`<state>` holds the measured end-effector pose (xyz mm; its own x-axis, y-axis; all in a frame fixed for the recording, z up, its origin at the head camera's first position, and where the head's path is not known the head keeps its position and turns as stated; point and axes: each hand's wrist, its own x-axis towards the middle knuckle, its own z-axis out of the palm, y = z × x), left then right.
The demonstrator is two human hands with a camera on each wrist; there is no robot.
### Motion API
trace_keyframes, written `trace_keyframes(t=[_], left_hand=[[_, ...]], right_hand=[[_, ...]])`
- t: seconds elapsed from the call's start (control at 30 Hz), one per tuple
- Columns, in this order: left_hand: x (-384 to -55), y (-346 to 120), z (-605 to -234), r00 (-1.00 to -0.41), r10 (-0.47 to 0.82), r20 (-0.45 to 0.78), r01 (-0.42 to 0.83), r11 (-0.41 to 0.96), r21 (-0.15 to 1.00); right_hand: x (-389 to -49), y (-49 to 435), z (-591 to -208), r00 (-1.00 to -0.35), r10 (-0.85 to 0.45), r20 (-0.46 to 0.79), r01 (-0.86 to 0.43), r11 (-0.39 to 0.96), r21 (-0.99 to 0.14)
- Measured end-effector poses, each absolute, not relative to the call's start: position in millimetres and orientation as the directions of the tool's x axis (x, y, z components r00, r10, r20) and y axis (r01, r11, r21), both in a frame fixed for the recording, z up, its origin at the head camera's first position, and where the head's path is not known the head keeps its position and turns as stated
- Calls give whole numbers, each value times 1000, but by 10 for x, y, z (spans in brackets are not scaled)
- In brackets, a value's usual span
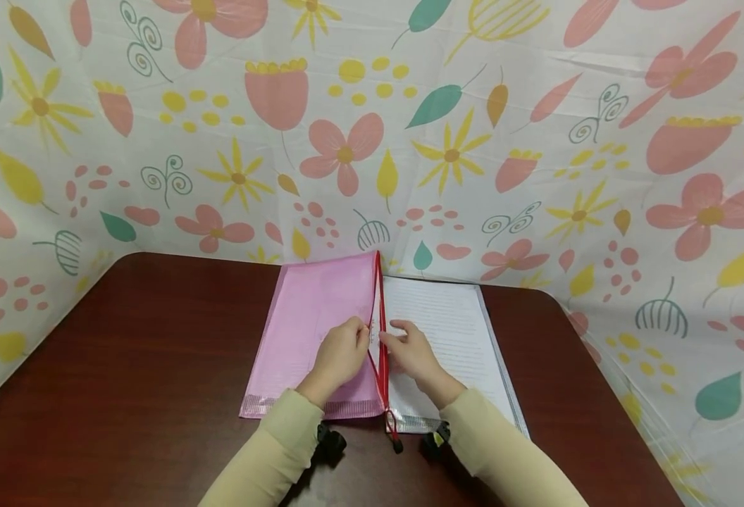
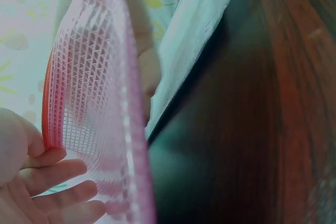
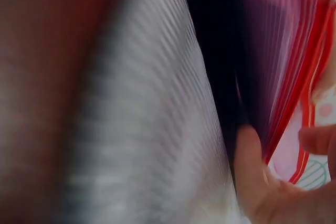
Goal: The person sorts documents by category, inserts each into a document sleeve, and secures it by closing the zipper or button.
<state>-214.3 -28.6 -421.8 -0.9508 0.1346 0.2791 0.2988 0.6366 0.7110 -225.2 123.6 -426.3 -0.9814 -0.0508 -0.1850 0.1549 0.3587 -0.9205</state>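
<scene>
A pink mesh zipper pouch [image 1: 327,303] lies on the table, its red-zippered mouth parted along the right side. My left hand [image 1: 342,351] pinches the near lip of that mouth between thumb and forefinger; the left wrist view shows the pinch, with the other fingers [image 2: 68,187] loosely extended. At the opposite lip is my right hand [image 1: 415,353], its thumb and forefinger apart. In the right wrist view the red zipper edge [image 3: 294,108] passes between the thumb [image 3: 249,161] and forefinger. A zipper pull with a dark end [image 1: 396,443] hangs at the pouch's near corner.
Right of the pouch, partly under my right hand, lies a white, finely lined flat stack [image 1: 451,331] with a ribbed near edge. The brown table [image 1: 125,366] extends to both sides. A floral-patterned cloth [image 1: 346,91] stands upright behind and beside it.
</scene>
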Motion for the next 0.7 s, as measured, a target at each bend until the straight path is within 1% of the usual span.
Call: trace_keyframes(t=[0.1,0.17,0.23,0.3,0.37,0.4,0.47,0.53,0.63,0.7], left_hand=[[-2159,-293,-4228,-956,125,264,281,638,717],[-2164,-298,-4238,-960,123,251,271,636,722],[-2167,-303,-4247,-962,127,243,267,635,725],[-2165,-307,-4255,-964,135,231,263,632,729],[-2163,-308,-4263,-968,147,203,250,629,736],[-2162,-309,-4270,-971,162,177,240,628,741],[-2156,-315,-4288,-970,216,110,226,636,738],[-2148,-323,-4303,-952,303,34,231,645,728],[-2128,-337,-4309,-892,450,-52,298,669,681],[-2108,-344,-4300,-854,512,-98,338,687,643]], right_hand=[[-2043,1311,-4262,-935,-198,-295,231,291,-928],[-1912,1361,-4259,-877,-304,-372,298,263,-918],[-1811,1410,-4253,-811,-396,-430,345,269,-899],[-1742,1461,-4252,-758,-466,-457,357,291,-888],[-1700,1509,-4254,-724,-512,-462,345,310,-886],[-1689,1533,-4255,-715,-527,-460,337,317,-887],[-1676,1574,-4263,-716,-539,-444,298,340,-892],[-1674,1604,-4266,-726,-533,-434,261,369,-892],[-1671,1622,-4245,-750,-516,-413,195,424,-884],[-1669,1622,-4225,-761,-505,-407,174,447,-878]])
